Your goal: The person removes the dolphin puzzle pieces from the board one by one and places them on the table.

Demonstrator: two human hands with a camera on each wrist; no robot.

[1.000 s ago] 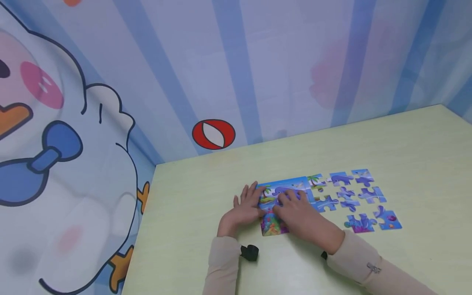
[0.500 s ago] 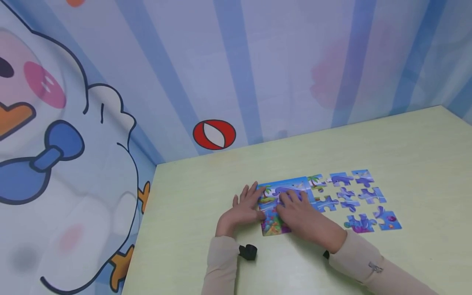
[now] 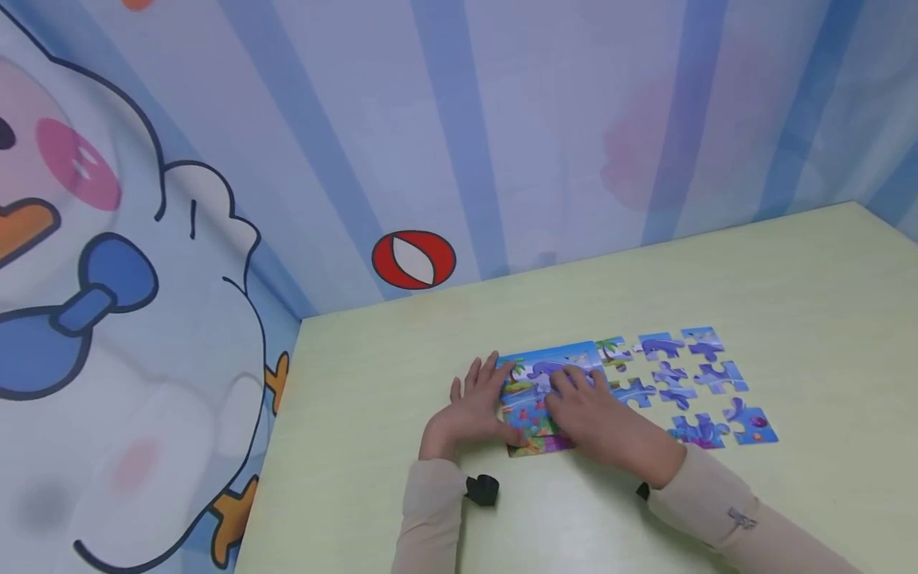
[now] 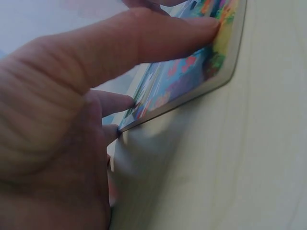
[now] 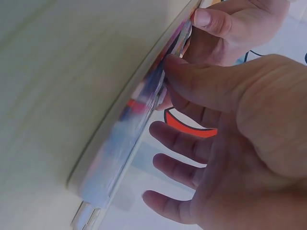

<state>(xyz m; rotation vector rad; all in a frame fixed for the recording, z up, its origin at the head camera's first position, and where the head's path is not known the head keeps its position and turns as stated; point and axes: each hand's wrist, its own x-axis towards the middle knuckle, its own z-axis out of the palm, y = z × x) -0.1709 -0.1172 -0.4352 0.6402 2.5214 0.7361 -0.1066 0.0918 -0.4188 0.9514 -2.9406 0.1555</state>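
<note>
On the table lies a rectangular puzzle board printed with a dolphin and sea scene. My left hand rests at its left side, with spread fingers at the edge and the thumb on the lower-left coral area. My right hand bends over the middle of the board. In the right wrist view, thumb and index finger of my right hand pinch at a thin puzzle piece near the left thumb. Its outline is largely hidden. Under my left hand, the thick, rounded board edge shows.
Several loose puzzle pieces lie in rough rows right of the board, among them a palm piece, a dolphin piece and a corner piece. A striped backdrop with a cartoon bird stands behind the pale table.
My right hand has shifted slightly right. My left thumb has moved down towards the board's lower edge. A strip along the bottom of the board now shows as separate from the picture above.
</note>
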